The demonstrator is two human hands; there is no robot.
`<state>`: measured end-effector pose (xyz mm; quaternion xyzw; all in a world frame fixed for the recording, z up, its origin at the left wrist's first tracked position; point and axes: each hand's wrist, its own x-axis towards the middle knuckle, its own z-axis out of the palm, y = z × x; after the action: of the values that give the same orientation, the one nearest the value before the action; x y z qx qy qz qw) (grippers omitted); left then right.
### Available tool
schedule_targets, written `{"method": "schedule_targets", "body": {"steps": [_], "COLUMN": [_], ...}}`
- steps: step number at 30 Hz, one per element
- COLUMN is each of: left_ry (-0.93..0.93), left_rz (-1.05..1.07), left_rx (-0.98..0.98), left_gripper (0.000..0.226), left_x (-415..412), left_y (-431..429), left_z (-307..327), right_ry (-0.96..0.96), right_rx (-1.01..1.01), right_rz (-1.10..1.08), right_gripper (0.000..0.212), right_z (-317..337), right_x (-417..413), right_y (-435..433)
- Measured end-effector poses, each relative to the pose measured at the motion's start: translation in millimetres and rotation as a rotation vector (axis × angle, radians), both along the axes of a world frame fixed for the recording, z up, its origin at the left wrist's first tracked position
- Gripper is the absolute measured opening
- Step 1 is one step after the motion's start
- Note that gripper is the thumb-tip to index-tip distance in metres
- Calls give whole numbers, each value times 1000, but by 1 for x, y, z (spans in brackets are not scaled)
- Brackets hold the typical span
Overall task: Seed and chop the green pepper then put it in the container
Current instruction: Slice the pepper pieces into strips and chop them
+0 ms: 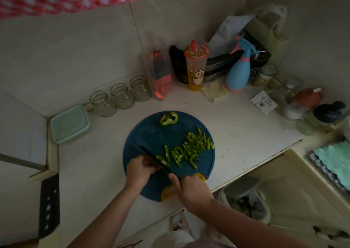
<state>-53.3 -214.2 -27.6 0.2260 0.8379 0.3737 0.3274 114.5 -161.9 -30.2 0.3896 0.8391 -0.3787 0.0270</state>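
A round blue cutting board (151,134) lies on the white counter. Several green pepper strips (191,149) are spread across its right half. A hollow pepper top piece (168,117) sits at the board's far edge. My right hand (189,186) grips the handle of a black knife (153,158) whose blade slants across the board's left side. My left hand (141,167) curls its fingers over a pepper piece (162,161) right at the blade. A pale green lidded container (70,123) stands at the far left of the counter.
Three empty glass jars (121,96) line the wall behind the board. A drink cup (196,69), a blue spray bottle (238,71) and more jars crowd the back right. A black cleaver (49,206) lies at the left. A bin (244,204) stands below the counter edge.
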Motion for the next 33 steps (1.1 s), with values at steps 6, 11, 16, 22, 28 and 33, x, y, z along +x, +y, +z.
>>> {"method": "schedule_targets", "body": {"steps": [6, 11, 16, 22, 28, 33], "left_ry": [-9, -6, -23, -49, -71, -94], "left_rz": [3, 7, 9, -6, -20, -25], "left_rx": [-1, -21, -11, -44, -50, -55], "left_gripper": [29, 27, 28, 34, 36, 35], "left_x": [-1, -3, -4, -9, -12, -13], "left_y": [2, 0, 0, 2, 4, 7], "left_z": [0, -4, -1, -1, -4, -8], "right_ry": [-8, -35, -64, -86, -93, -108], "right_rx": [-15, -40, 3, 6, -39, -83], "right_rz": [-13, -13, 13, 26, 0, -10], "right_gripper": [58, 58, 57, 58, 57, 57], "right_z": [1, 7, 13, 14, 16, 14], "right_x": [-2, -3, -4, -7, -13, -18], "right_y": [0, 0, 0, 1, 3, 3]}}
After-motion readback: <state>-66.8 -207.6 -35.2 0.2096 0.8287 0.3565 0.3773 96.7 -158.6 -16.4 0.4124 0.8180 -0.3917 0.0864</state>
